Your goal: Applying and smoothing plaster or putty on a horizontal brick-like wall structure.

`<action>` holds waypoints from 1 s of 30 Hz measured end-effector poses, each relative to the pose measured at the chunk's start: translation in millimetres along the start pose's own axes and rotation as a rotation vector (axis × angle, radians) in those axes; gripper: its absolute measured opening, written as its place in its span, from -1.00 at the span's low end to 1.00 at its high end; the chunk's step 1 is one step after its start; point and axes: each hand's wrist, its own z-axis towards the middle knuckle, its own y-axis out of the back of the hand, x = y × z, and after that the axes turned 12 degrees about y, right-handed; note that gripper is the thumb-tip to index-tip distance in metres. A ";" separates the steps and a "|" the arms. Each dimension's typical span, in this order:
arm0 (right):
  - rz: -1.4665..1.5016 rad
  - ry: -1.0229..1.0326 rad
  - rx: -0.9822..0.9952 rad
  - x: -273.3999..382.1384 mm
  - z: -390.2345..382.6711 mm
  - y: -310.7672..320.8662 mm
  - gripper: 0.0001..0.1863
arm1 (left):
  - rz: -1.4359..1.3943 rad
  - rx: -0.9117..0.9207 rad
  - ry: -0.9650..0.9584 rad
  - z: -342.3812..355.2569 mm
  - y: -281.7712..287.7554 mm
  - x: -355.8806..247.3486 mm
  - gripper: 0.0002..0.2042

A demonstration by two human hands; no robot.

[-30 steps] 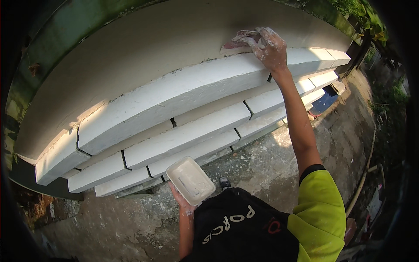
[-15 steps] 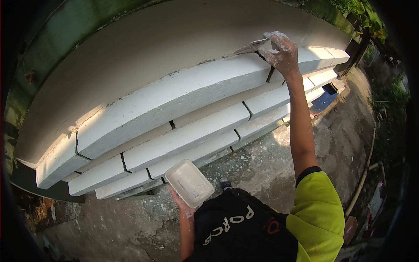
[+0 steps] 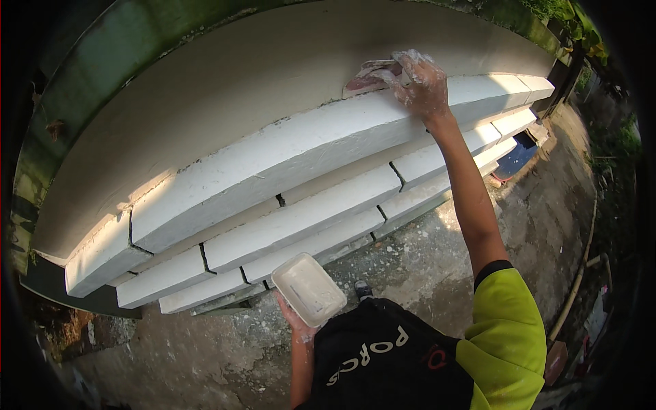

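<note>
My right hand (image 3: 422, 85), smeared with white paste, reaches up and grips a flat scraper (image 3: 365, 83). Its blade lies against the beige wall (image 3: 239, 82), just above the top white ledge (image 3: 273, 164). At waist height my left hand (image 3: 295, 320) supports a shallow white rectangular tub (image 3: 291, 267) from its side and underneath, with most of the fingers hidden. Pale paste coats the inside of the tub. A dark gap between two blocks of the top ledge is mostly hidden by my right hand.
Below the top ledge run more stepped white ledges (image 3: 301, 225), split by narrow dark gaps. A blue object (image 3: 516, 156) rests by their far right end. Stained concrete floor (image 3: 424, 273) spreads underfoot; a long pole (image 3: 572, 294) lies at the right, beside plants.
My right hand has moved left along the joint of wall and ledge, and the scraper's face shows broader against the wall. The tub stays in my left hand. The whole view has shifted slightly.
</note>
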 end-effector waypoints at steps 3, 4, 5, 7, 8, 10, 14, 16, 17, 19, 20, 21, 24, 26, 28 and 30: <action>0.013 -0.103 -0.038 5.8 12.9 7.7 -0.65 | -0.098 0.032 0.014 -3.1 -2.1 -1.8 -0.34; 0.040 -0.128 -0.086 8.9 17.3 10.3 -0.64 | -0.099 0.030 0.004 -3.4 -2.6 -2.5 -0.34; 0.049 -0.127 -0.093 13.6 21.6 10.2 -0.64 | -0.085 0.023 -0.008 -4.1 -2.7 -3.1 -0.34; 0.166 -0.107 0.076 22.2 27.4 13.5 -0.64 | -0.068 0.018 -0.015 -4.9 -1.9 -3.7 -0.34; 0.094 -0.015 0.051 24.0 24.7 1.8 -0.62 | -0.090 0.025 -0.011 -3.2 0.2 -3.8 -0.34; 0.096 -0.051 0.066 24.7 29.0 -10.4 -0.62 | -0.110 0.033 -0.006 -2.1 2.3 -4.4 -0.34; 0.099 -0.200 -0.026 29.5 40.1 -3.6 -0.61 | -0.017 -0.017 -0.037 -1.7 8.8 -7.9 -0.26; 0.160 -0.227 0.047 33.3 45.5 8.4 -0.61 | -0.026 -0.023 -0.049 -2.1 10.7 -8.8 -0.26; 0.212 -0.257 0.126 35.2 47.7 9.7 -0.61 | -0.025 -0.025 -0.061 -1.8 9.5 -9.5 -0.26; 0.114 -0.179 0.132 38.9 42.4 -0.9 -0.62 | -0.017 -0.025 -0.061 -3.7 8.6 -9.0 -0.27; 0.018 -0.099 0.137 40.4 39.2 -5.0 -0.62 | -0.026 -0.010 -0.044 -4.2 9.2 -8.7 -0.27; 0.020 -0.097 0.133 40.2 38.4 -7.4 -0.62 | -0.038 0.006 -0.035 -3.1 9.7 -9.8 -0.27; 0.030 -0.084 0.031 35.9 37.6 -4.6 -0.63 | -0.014 -0.011 -0.078 -0.5 11.0 -9.8 -0.26; 0.085 -0.181 -0.048 37.4 42.5 6.5 -0.63 | -0.020 -0.005 -0.076 -2.5 8.7 -11.6 -0.26; 0.087 -0.194 0.040 41.3 42.2 8.8 -0.63 | -0.021 0.003 -0.065 -4.3 6.2 -11.4 -0.26; 0.086 -0.208 0.128 45.3 40.4 5.3 -0.63 | -0.070 0.030 -0.057 -4.5 4.7 -11.3 -0.31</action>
